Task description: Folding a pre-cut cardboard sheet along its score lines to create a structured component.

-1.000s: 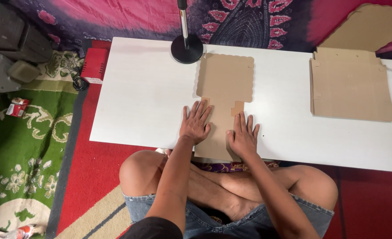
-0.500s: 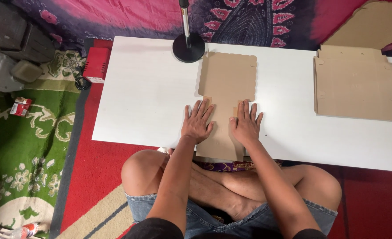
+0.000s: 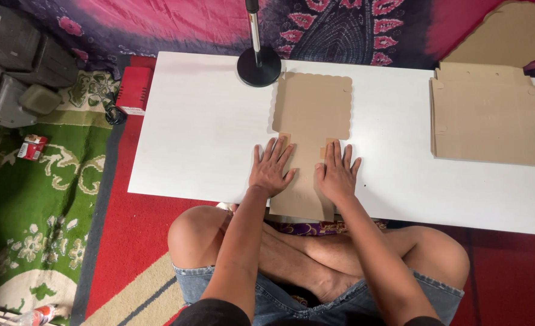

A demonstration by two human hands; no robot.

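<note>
View from above: a person sits cross-legged at a low white rectangular surface (image 3: pixel 207 139). Both hands lie palm-down on a flat, unfolded brown cardboard box blank (image 3: pixel 311 121) set in front of them, near the middle of the surface.

Left hand (image 3: pixel 272 169): fingers spread apart, flat, clamped on nothing; it covers the blank's left side flap, w/ part of the palm on the bare surface. Right hand (image 3: pixel 337 172): likewise splayed and flat, over the right side flap. The even two-sided press looks meant to flatten or crease the narrow flaps along the blank's waist & keep the sheet from sliding.

The blank: plain tan corrugated board, die-cut. Wide upper panel w/ wavy scalloped edges reaches up toward a black round stand base w/ a metal pole (image 3: pixel 259 65), which it just about touches. Below that it narrows to a strip running between the hands; its lower end overhangs the near edge of the surface, above the person's lap.

Far right of the surface, well apart: a neat stack of same-type brown cardboard blanks (image 3: pixel 488 118), likely the supply pile. On the floor at left: a red box (image 3: pixel 134 90) beside the surface, green patterned rug (image 3: pixel 32 199), grey cases (image 3: pixel 14 60). Pink-purple patterned cloth (image 3: pixel 177 24) hangs behind.
</note>
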